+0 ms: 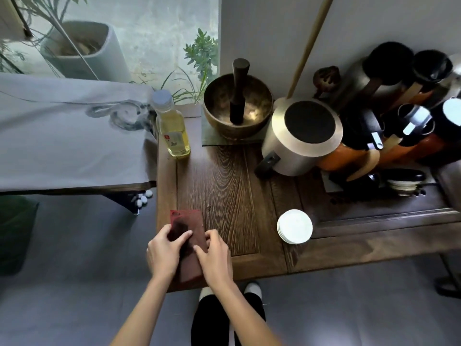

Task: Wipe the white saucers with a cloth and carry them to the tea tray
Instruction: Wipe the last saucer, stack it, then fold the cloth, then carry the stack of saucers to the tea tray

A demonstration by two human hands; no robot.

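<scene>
Both of your hands sit on the dark red cloth [185, 236] at the near left corner of the wooden tabletop [232, 186]. Your left hand [162, 250] lies on the cloth's left side, fingers spread flat and thumb pressing its top; it pins the cloth down rather than closing round it. Your right hand [215, 255] covers the right side, fingers bent and pinching the cloth's right edge. The cloth lies folded into a long strip, its far end toward 12 o'clock and its near end at the tabletop's front edge.

The stack of white saucers [294, 226] stands at 3 o'clock from your hands, well apart from them and untouched, near the tabletop's front edge. How many saucers it holds cannot be told.

At 12 o'clock from the cloth, far back, a bottle of yellow liquid [173, 131] stands upright. At 1 o'clock from the cloth, a brass singing bowl [238, 106] rests on a dark mat with a dark striker [238, 91] standing in it. Just beside the bowl, at its 3 o'clock, is a round metal canister [301, 138] with a black top, and beyond that a cluster of dark kettles and flasks [399, 108].
</scene>
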